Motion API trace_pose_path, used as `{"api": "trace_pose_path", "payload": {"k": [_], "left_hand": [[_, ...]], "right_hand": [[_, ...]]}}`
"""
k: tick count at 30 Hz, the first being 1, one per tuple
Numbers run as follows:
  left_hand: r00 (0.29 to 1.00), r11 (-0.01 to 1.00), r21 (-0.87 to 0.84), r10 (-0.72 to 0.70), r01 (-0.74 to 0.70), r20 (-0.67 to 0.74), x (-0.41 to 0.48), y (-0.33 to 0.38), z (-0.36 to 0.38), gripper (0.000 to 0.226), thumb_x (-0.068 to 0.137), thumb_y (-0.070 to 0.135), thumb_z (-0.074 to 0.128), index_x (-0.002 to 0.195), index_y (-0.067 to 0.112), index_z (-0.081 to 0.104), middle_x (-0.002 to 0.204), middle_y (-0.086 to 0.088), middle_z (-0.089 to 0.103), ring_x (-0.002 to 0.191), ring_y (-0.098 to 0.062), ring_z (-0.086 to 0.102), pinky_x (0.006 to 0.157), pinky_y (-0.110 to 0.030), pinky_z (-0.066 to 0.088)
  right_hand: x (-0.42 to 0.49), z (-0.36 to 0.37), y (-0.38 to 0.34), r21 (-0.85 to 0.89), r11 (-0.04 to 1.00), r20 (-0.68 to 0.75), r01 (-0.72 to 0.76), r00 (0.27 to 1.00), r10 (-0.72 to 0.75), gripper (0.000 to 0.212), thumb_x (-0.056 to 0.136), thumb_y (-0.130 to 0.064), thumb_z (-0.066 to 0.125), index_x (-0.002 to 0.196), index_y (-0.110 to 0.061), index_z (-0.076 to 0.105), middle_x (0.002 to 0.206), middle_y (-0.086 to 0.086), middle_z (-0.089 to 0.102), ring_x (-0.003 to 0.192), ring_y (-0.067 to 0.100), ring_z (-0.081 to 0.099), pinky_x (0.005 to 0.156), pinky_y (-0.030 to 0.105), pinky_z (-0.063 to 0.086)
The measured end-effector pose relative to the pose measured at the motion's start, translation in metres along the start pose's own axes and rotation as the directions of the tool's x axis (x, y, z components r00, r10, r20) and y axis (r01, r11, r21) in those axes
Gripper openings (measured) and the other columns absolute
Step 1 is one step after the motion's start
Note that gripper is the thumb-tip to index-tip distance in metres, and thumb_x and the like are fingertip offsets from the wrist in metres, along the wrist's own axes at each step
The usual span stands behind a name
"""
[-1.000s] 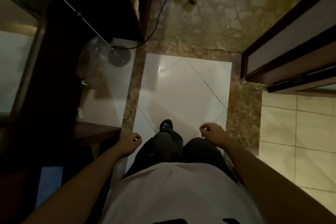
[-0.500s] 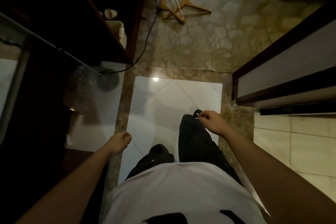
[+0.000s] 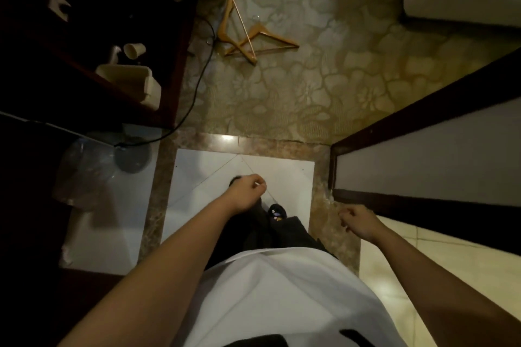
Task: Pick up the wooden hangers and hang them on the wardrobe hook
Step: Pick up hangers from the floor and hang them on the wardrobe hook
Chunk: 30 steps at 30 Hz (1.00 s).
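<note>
Left hand (image 3: 248,191) and right hand (image 3: 358,222) curl loosely, empty. Well ahead of them lie crossed tan wooden hangers (image 3: 277,36), likely light and stiff; grip their necks.

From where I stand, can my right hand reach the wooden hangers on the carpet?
Probably not yet. The wooden hangers lie on the carpet well ahead, past the white tile, while your right hand hangs empty by your hip. The floor between looks free; step closer first.
</note>
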State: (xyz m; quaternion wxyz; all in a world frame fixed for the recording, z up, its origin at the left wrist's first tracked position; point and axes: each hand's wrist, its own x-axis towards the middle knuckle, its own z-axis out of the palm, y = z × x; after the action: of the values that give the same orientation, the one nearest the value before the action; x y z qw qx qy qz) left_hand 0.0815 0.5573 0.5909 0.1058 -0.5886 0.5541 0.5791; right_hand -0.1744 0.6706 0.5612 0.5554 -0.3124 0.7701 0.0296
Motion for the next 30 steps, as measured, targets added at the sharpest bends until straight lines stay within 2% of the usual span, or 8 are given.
{"api": "trace_pose_path", "payload": {"k": [3, 5, 8, 11, 14, 20, 23, 30], "left_hand": [[0.999, 1.0, -0.025, -0.011, 0.011, -0.032, 0.028, 0.016, -0.031, 0.027, 0.096, 0.019, 0.044, 0.115, 0.007, 0.059, 0.116, -0.017, 0.062, 0.108, -0.03, 0.057, 0.086, -0.03, 0.041], [0.997, 0.998, -0.049, -0.048, 0.045, -0.056, 0.045, 0.015, -0.057, 0.027, 0.096, 0.018, 0.043, 0.114, 0.004, 0.058, 0.112, -0.018, 0.062, 0.105, -0.031, 0.058, 0.088, -0.033, 0.043], [0.983, 0.985, -0.072, -0.162, 0.155, -0.092, 0.067, -0.001, -0.1, 0.026, 0.096, 0.019, 0.044, 0.111, 0.004, 0.059, 0.108, -0.016, 0.062, 0.101, -0.031, 0.059, 0.09, -0.036, 0.045], [0.95, 0.954, -0.111, -0.291, 0.278, -0.115, 0.083, -0.022, -0.144, 0.023, 0.095, 0.018, 0.048, 0.107, 0.002, 0.06, 0.114, -0.023, 0.062, 0.105, -0.036, 0.059, 0.096, -0.043, 0.047], [0.922, 0.928, -0.128, -0.365, 0.349, -0.13, 0.097, -0.023, -0.189, 0.028, 0.095, 0.017, 0.047, 0.113, -0.003, 0.058, 0.113, -0.021, 0.061, 0.107, -0.036, 0.058, 0.094, -0.039, 0.045], [0.929, 0.938, -0.179, -0.328, 0.298, -0.171, 0.146, 0.031, -0.267, 0.019, 0.096, 0.016, 0.045, 0.1, 0.003, 0.059, 0.096, -0.018, 0.058, 0.09, -0.027, 0.057, 0.082, -0.035, 0.043], [0.952, 0.957, -0.185, -0.254, 0.222, -0.171, 0.188, 0.075, -0.292, 0.027, 0.097, 0.014, 0.044, 0.115, -0.003, 0.055, 0.101, -0.016, 0.058, 0.096, -0.03, 0.058, 0.09, -0.04, 0.045], [0.956, 0.948, -0.245, -0.248, 0.205, -0.157, 0.293, 0.186, -0.316, 0.032, 0.098, 0.016, 0.043, 0.121, -0.003, 0.053, 0.119, -0.025, 0.058, 0.108, -0.032, 0.056, 0.086, -0.032, 0.041]], "right_hand": [[0.029, -0.025, -0.034, -0.046, 0.999, 0.007, 0.019, 1.0, -0.018, 0.031, 0.093, -0.017, 0.043, 0.079, 0.004, 0.061, 0.076, 0.016, 0.06, 0.076, 0.032, 0.059, 0.074, 0.044, 0.051], [0.05, -0.037, -0.069, -0.072, 0.996, 0.027, 0.058, 0.998, -0.056, 0.03, 0.094, -0.019, 0.042, 0.072, -0.004, 0.055, 0.072, 0.013, 0.055, 0.07, 0.026, 0.054, 0.07, 0.043, 0.049], [0.081, -0.055, -0.139, -0.108, 0.986, 0.044, 0.126, 0.992, -0.122, 0.028, 0.094, -0.017, 0.043, 0.073, -0.003, 0.056, 0.071, 0.012, 0.054, 0.064, 0.021, 0.05, 0.061, 0.031, 0.041], [0.111, -0.074, -0.214, -0.154, 0.963, 0.105, 0.22, 0.973, -0.205, 0.031, 0.093, -0.013, 0.044, 0.087, 0.015, 0.058, 0.076, 0.015, 0.054, 0.07, 0.032, 0.054, 0.07, 0.044, 0.049], [0.139, -0.097, -0.287, -0.186, 0.933, 0.144, 0.308, 0.948, -0.284, 0.025, 0.093, -0.011, 0.043, 0.08, -0.002, 0.063, 0.072, 0.011, 0.055, 0.073, 0.026, 0.053, 0.081, 0.046, 0.05], [0.183, -0.149, -0.381, -0.155, 0.906, 0.125, 0.393, 0.918, -0.377, 0.027, 0.095, -0.012, 0.043, 0.113, -0.002, 0.061, 0.102, 0.026, 0.064, 0.097, 0.037, 0.061, 0.09, 0.048, 0.048], [0.216, -0.185, -0.401, -0.171, 0.915, 0.114, 0.367, 0.929, -0.351, 0.026, 0.094, -0.013, 0.045, 0.11, -0.003, 0.063, 0.099, 0.022, 0.065, 0.094, 0.032, 0.06, 0.09, 0.043, 0.047], [0.308, -0.282, -0.429, -0.197, 0.921, 0.116, 0.336, 0.941, -0.319, 0.018, 0.091, -0.007, 0.049, 0.095, -0.005, 0.066, 0.088, 0.007, 0.06, 0.084, 0.02, 0.053, 0.074, 0.028, 0.038]]}}
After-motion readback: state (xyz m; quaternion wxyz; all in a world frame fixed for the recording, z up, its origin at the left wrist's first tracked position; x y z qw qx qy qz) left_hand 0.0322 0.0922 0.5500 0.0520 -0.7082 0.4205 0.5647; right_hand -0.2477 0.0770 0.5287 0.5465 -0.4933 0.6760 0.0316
